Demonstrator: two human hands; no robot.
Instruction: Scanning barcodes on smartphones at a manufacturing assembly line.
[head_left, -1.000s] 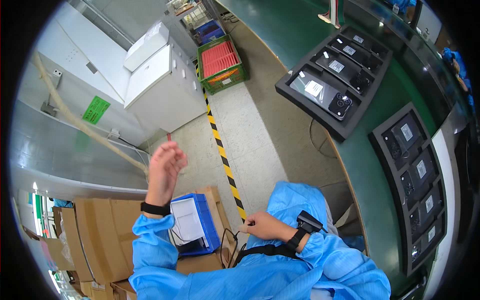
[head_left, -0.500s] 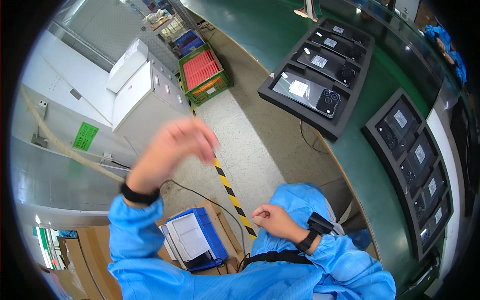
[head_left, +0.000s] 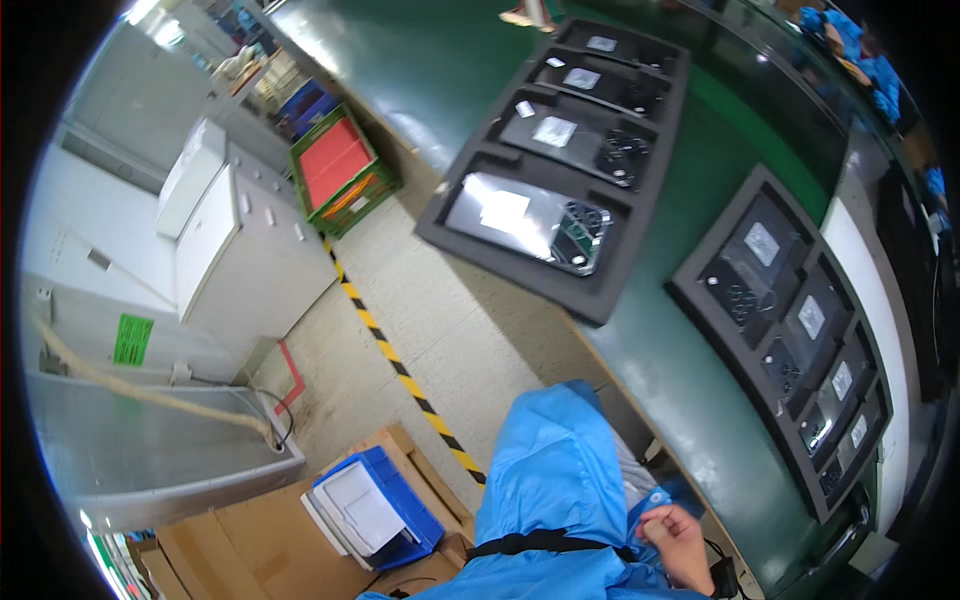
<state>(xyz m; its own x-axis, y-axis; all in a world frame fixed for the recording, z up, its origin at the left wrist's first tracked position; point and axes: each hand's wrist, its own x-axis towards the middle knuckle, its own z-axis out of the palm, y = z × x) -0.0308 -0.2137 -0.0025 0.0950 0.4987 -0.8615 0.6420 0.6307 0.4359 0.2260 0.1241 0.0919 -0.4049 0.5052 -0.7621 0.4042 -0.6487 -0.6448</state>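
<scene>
"Which step is in hand?"

"No tray handling, as I read it. The right hand [head_left: 675, 535] is low by the blue gown [head_left: 545, 460], nearer the body than the black foam tray [head_left: 510, 262] and well apart from it."

"Is it gripping anything?"

"Can't tell — its fingers are curled with the thumb close, but the blue patch [head_left: 655, 497] at the tips could be just cloth. The left hand is out of view, so its state I can't tell either."

"What lies in the tray?"

"Four dark phones [head_left: 530, 222], one per pocket, each with a pale label. To the tray's right, apart from it on the green bench [head_left: 660, 370], lies a second tray [head_left: 755, 395] with more."

"What would handling one call for?"

"I'd judge open fingers, a reach over the bench edge to the tray, and a grip along the sides — the glossy back looks slippery."
</scene>
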